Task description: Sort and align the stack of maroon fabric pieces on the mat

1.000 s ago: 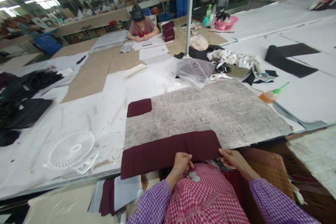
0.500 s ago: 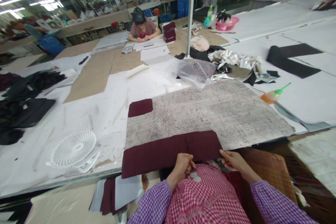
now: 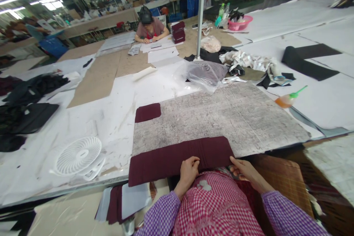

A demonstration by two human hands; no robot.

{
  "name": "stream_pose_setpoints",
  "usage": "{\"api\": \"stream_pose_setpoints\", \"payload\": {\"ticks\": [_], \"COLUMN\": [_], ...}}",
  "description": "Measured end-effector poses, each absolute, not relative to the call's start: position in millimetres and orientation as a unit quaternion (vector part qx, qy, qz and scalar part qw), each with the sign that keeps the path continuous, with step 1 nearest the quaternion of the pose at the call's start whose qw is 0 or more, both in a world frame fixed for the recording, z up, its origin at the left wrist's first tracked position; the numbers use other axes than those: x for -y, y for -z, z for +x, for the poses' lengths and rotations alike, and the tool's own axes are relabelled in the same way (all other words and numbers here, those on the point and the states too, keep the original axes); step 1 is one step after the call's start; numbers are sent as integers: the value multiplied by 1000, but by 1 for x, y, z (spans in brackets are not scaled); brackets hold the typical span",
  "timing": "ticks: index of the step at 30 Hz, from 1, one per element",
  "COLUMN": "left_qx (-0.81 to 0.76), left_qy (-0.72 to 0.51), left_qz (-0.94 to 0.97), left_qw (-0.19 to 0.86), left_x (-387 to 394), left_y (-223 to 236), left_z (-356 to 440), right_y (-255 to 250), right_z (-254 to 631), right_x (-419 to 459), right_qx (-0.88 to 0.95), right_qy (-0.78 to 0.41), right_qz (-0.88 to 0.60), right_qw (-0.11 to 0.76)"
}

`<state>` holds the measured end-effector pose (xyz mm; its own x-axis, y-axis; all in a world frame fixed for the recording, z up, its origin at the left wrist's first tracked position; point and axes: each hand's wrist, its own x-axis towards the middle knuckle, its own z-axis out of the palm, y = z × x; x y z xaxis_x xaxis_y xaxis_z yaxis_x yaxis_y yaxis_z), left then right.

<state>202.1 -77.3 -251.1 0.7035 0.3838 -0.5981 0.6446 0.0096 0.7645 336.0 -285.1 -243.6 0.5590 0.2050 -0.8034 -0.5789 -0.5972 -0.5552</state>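
Observation:
A long row of overlapping maroon fabric pieces [image 3: 163, 164] lies along the near edge of the table, its left end hanging slightly over. At the row's near side, right of its middle, my left hand [image 3: 189, 172] has its fingers bent together on the cloth, pinching at a fold. My right hand [image 3: 243, 169] grips the right end of the row between thumb and forefinger, its other fingers curled beneath. Farther back, a small maroon fabric stack [image 3: 148, 113] rests on the left corner of a grey mottled board [image 3: 210, 114].
A white fan grille [image 3: 79, 156] lies at left. Beyond the board are a plastic bag [image 3: 204, 73], a metal post [image 3: 201, 14] and an oil bottle [image 3: 287, 100]. A co-worker [image 3: 151, 29] sits across the table. More fabric pieces [image 3: 118, 204] are below the table edge.
My left hand has moved up a little onto the cloth, its fingers now on the fabric rather than below its edge. My right hand has barely shifted, still at the right end.

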Motion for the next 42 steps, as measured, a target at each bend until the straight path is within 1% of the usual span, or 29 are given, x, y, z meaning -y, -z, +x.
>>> {"api": "stream_pose_setpoints", "payload": {"ticks": [8, 14, 19, 27, 32, 38, 40, 42], "left_qx": [-400, -407, -407, -415, -398, -383, -379, -379], "left_qy": [194, 247, 281, 271, 267, 264, 250, 211], "left_qz": [597, 517, 474, 442, 444, 503, 538, 586], "left_qw": [668, 712, 729, 747, 757, 729, 710, 684], "left_x": [85, 89, 97, 102, 100, 101, 100, 96], "left_y": [263, 257, 254, 259, 258, 254, 252, 251], "left_z": [204, 205, 218, 225, 224, 225, 224, 222], "right_y": [240, 239, 242, 236, 233, 248, 254, 259], "right_z": [337, 335, 336, 330, 321, 312, 313, 313], "right_x": [284, 282, 288, 294, 288, 280, 277, 274], "right_qx": [-142, -161, -170, -178, -178, -167, -162, -153], "right_qy": [-457, -462, -488, -577, -601, -534, -512, -497], "right_qz": [-762, -751, -730, -644, -596, -618, -641, -666], "right_qw": [437, 443, 447, 470, 503, 553, 549, 535]}}
